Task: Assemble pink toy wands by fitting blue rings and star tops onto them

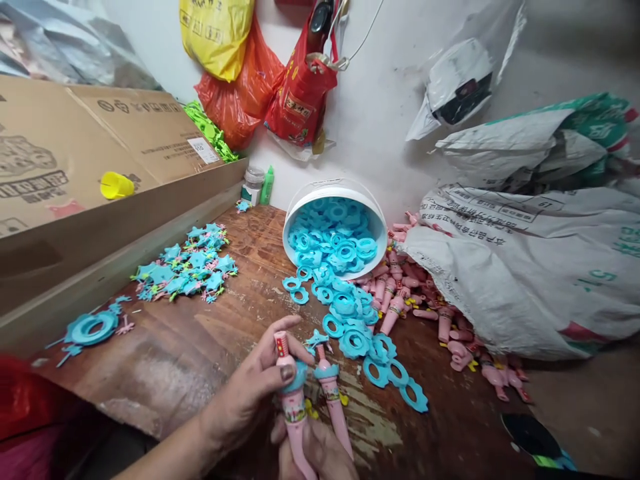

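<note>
A pink plastic toy handle (pixel 295 410) with a ridged neck and a printed band is held upright at the bottom centre. My left hand (pixel 250 373) closes around its upper part, the thumb pressed by the blue ring (pixel 299 377) on it. Lower down, my right hand (pixel 320 450) wraps the pink stem. Just right of it rests a second pink handle (pixel 330 390), fitted with a blue ring and topped by a small blue piece (pixel 317 340). Loose scalloped blue rings (pixel 355 341) spread across the wooden table beyond my hands.
A white bucket (pixel 377 207) lies tipped, spilling blue rings. Pink handles (pixel 395 310) pour from a white woven sack (pixel 525 267) at right. Small blue, pink and green pieces (pixel 200 263) are heaped at left, beside a cardboard box (pixel 125 133). Bags (pixel 300 100) hang on the wall.
</note>
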A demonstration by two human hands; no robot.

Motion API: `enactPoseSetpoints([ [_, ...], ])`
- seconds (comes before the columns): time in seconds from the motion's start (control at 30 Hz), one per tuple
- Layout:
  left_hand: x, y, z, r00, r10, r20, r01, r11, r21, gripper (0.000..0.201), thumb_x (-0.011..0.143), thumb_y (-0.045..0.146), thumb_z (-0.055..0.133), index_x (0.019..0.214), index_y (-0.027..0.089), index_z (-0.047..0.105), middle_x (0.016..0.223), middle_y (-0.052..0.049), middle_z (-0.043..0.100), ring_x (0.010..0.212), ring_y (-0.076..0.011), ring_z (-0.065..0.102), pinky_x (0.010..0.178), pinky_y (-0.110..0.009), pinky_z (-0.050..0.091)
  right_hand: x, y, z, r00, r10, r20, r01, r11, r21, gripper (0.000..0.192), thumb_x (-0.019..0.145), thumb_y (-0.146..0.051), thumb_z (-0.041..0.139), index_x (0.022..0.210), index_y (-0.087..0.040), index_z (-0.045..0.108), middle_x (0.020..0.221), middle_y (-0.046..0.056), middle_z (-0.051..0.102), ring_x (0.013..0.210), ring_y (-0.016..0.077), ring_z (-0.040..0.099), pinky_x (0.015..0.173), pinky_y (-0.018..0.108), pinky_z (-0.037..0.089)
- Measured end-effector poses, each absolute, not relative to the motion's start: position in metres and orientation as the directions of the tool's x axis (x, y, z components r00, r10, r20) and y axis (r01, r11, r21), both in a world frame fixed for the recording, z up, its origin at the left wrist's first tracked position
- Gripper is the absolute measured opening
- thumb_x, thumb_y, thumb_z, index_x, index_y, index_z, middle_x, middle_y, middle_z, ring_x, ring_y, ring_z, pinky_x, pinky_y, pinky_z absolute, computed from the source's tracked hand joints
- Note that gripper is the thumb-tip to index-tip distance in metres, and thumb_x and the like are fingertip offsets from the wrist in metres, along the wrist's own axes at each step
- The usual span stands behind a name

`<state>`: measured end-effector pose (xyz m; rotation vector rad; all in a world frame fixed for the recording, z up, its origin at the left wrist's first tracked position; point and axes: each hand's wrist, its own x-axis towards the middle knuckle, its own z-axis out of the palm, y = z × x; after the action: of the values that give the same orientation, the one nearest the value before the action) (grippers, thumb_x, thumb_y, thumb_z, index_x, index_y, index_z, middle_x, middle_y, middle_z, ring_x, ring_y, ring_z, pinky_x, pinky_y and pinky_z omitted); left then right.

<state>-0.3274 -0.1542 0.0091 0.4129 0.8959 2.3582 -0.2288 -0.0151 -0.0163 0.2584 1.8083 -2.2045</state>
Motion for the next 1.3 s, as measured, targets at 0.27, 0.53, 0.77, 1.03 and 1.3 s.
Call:
enactPoseSetpoints([
  [0.27, -0.494, -0.182, -0.008, -0.958, 0.209, 0.197, 0.280, 0.519, 0.808, 0.051, 0.091, 0.027, 0.055, 0.140, 0.014, 0.049, 0.137, -0.023, 0.055, 0.135, -0.0407, 0.038, 0.107, -0.059, 0.034, -0.244, -0.043, -0.052, -0.901, -0.118, -0.417, 0.422, -0.021, -0.906, 0.069, 0.076, -0.080, 0.064, 0.099, -0.015, 0.064, 0.057, -0.001, 0.065, 0.040, 0.0078, 0.045, 0.041, 0.018, 0.032],
  [0.53, -0.521, -0.219, -0.011, -0.927, 0.280, 0.248, 0.373, 0.738, 0.562, 0.038, 0.078, 0.007, 0.055, 0.111, 0.020, 0.068, 0.112, -0.017, 0.067, 0.122, -0.0393, 0.047, 0.102, -0.056, 0.041, -0.249, -0.002, -0.057, -0.937, 0.229, -0.263, 0.293, 0.109, -0.950, 0.048, 0.070, -0.058, 0.081, 0.101, -0.023, 0.074, 0.105, 0.004, 0.074, 0.108, 0.0288, 0.065, 0.089, 0.034, 0.053],
  [0.77, -0.424, -0.219, -0.036, -0.814, 0.242, 0.528, 0.553, 0.599, 0.579, 0.046, 0.088, 0.004, 0.041, 0.121, 0.024, 0.065, 0.142, -0.011, 0.054, 0.133, -0.0293, 0.046, 0.113, -0.049, 0.037, -0.239, 0.001, -0.046, -0.920, 0.315, -0.232, 0.305, 0.206, -0.930, 0.053, 0.072, -0.059, 0.075, 0.109, -0.021, 0.076, 0.101, 0.008, 0.077, 0.094, 0.0298, 0.070, 0.080, 0.037, 0.057],
  [1.03, -0.388, -0.219, -0.061, -0.988, -0.003, 0.153, 0.150, 0.173, 0.973, 0.046, 0.082, 0.037, 0.073, 0.125, 0.026, 0.062, 0.119, -0.008, 0.066, 0.113, -0.0294, 0.061, 0.103, -0.045, 0.045, -0.226, -0.009, -0.043, -0.904, 0.385, -0.183, 0.365, 0.477, -0.800, 0.040, 0.071, -0.042, 0.078, 0.109, -0.028, 0.079, 0.120, 0.007, 0.074, 0.117, 0.0330, 0.064, 0.096, 0.038, 0.053],
  [1.3, -0.341, -0.204, -0.037, -0.953, 0.300, 0.045, 0.054, 0.022, 0.998, 0.035, 0.086, 0.030, 0.067, 0.121, 0.031, 0.070, 0.123, -0.005, 0.068, 0.112, -0.0252, 0.061, 0.100, -0.037, 0.046, -0.224, 0.006, -0.025, -0.927, 0.324, -0.189, 0.290, 0.299, -0.909, 0.046, 0.082, -0.051, 0.071, 0.117, -0.022, 0.077, 0.108, 0.010, 0.073, 0.105, 0.0315, 0.071, 0.088, 0.036, 0.060],
])
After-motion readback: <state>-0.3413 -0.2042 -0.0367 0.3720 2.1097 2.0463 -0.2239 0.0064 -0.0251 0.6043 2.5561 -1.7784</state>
